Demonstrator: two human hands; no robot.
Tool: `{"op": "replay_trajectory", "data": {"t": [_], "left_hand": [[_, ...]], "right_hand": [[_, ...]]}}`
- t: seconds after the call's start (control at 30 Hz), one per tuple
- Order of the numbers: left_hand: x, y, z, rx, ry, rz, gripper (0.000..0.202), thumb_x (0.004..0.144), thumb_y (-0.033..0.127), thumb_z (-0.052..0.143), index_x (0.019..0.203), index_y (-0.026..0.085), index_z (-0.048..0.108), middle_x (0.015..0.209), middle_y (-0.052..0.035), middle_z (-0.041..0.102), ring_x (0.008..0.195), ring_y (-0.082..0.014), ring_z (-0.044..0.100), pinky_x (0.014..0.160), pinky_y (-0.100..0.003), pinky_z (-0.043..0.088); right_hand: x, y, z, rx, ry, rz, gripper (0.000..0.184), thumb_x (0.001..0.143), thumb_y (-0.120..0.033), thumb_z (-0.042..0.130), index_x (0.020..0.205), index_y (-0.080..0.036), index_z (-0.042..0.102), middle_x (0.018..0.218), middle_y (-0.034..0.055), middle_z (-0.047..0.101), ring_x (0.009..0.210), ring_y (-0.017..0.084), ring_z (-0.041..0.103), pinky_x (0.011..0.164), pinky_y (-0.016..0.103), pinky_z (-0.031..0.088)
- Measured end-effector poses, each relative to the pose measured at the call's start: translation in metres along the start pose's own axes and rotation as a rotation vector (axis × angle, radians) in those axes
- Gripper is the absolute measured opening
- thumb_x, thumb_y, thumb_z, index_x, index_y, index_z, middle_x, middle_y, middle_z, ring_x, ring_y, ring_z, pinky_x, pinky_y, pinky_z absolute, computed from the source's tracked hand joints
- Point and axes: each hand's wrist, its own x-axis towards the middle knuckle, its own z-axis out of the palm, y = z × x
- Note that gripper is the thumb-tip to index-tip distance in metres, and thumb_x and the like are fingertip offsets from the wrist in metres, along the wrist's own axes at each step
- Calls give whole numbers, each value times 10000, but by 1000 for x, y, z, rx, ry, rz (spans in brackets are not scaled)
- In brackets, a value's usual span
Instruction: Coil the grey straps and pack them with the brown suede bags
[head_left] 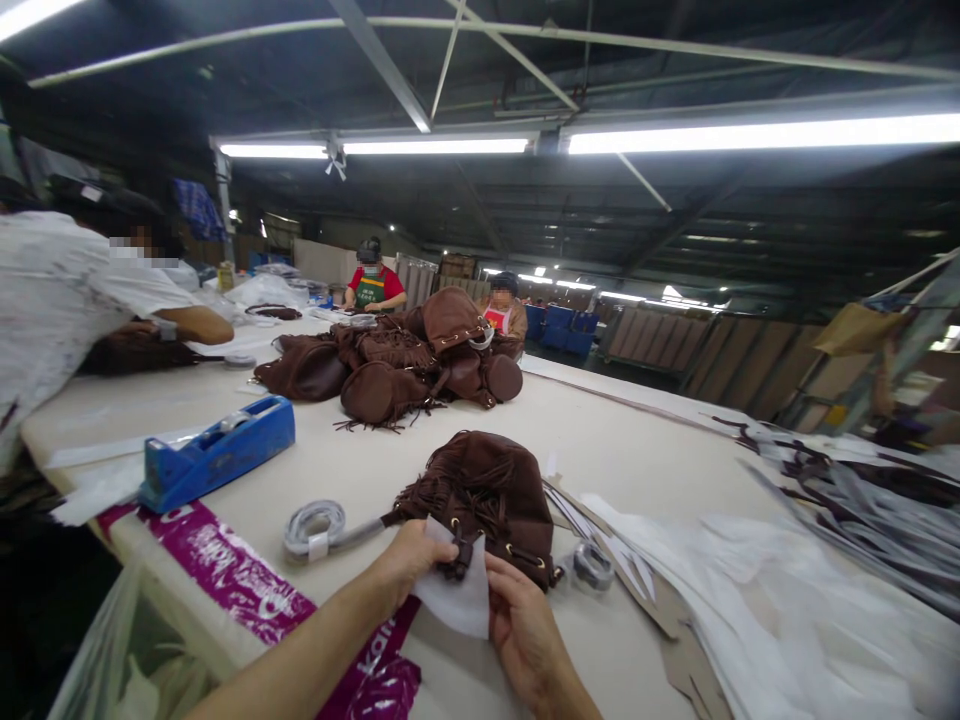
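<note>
A dark brown suede fringed bag (480, 500) lies on the white table (360, 470) right in front of me, with metal eyelets near its opening. My left hand (412, 560) pinches a white non-woven sheet (454, 595) against a gathered dark part of the bag. My right hand (521, 630) holds the bag's lower edge beside that sheet. A grey coiled strap (313, 527) runs from the bag toward the left. Part of the bag's underside is hidden by my hands.
A blue tape dispenser (217, 450) and a heap of brown fringed bags (390, 360) sit on the table. A small tape roll (592, 565) lies near white sheets (750, 600) at right. A magenta plastic bag (217, 570) hangs over the near edge. A co-worker in white (60, 300) leans in at left.
</note>
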Motion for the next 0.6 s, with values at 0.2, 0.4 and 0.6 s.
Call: {"op": "replay_trajectory", "data": {"t": [0.2, 0.4, 0.6], "left_hand": [[-9, 2, 2, 44, -6, 43, 169, 486, 157, 603, 652, 140, 628, 589, 12, 630, 562, -159, 553, 534, -252, 429], [-16, 1, 5, 66, -27, 110, 111, 483, 145, 609, 577, 152, 550, 534, 58, 528, 529, -108, 463, 509, -212, 352], [-15, 0, 4, 94, -27, 158, 112, 500, 173, 560, 600, 167, 510, 558, 66, 500, 551, -102, 438, 527, -210, 333]], "right_hand": [[11, 10, -8, -182, 64, -79, 419, 484, -442, 862, 704, -157, 646, 584, 13, 665, 544, 181, 624, 530, 284, 492], [20, 19, -7, -359, 149, -221, 407, 491, -423, 862, 616, -174, 565, 538, -61, 552, 482, 107, 494, 431, 203, 413], [17, 23, -6, -495, 176, -348, 362, 577, -442, 816, 702, -179, 602, 573, -37, 595, 537, 133, 528, 484, 213, 413]]}}
